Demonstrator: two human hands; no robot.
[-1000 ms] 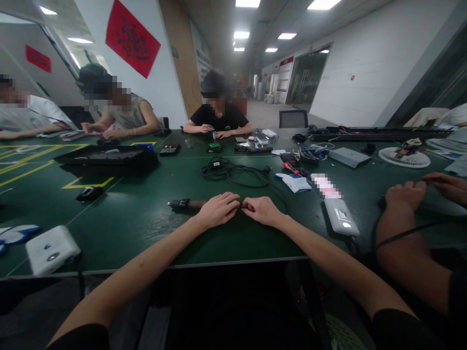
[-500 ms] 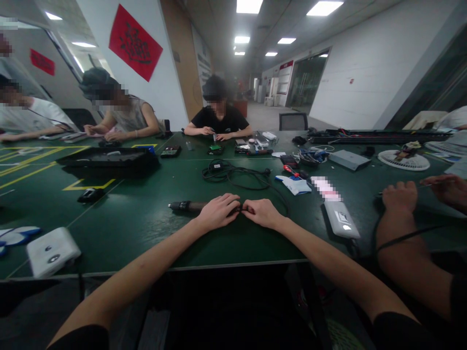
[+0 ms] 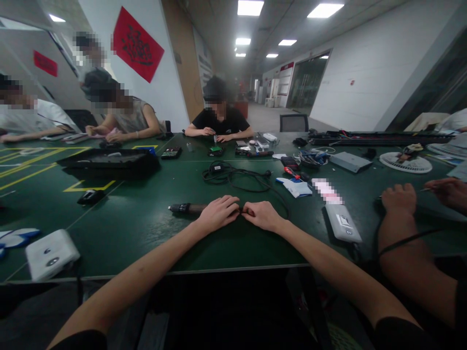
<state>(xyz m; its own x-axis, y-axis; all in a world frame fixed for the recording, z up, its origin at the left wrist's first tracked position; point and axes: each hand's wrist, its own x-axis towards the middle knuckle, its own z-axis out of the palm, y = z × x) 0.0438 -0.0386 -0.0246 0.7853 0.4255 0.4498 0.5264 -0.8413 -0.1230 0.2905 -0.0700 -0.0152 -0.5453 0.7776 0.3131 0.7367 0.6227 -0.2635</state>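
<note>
An electric screwdriver with a dark body lies on the green table, its chuck end pointing left. My left hand is closed over the rear part of it, fingers curled round the body. My right hand pinches at the screwdriver's tail end, fingertips almost touching those of my left hand. What the right fingertips grip is hidden and too small to make out. Behind both hands a coiled black power cord rests on the table, and part of it curves down behind my right hand.
A white power bank and a blue-white packet lie right of my hands. Another white device sits front left, a black tray beyond it. A co-worker's arms work close on the right; other people sit across.
My hands stay nearly in place, with only slight finger movement at the screwdriver's tail end. The view has shifted slightly. At the back left, a standing person has come into view.
</note>
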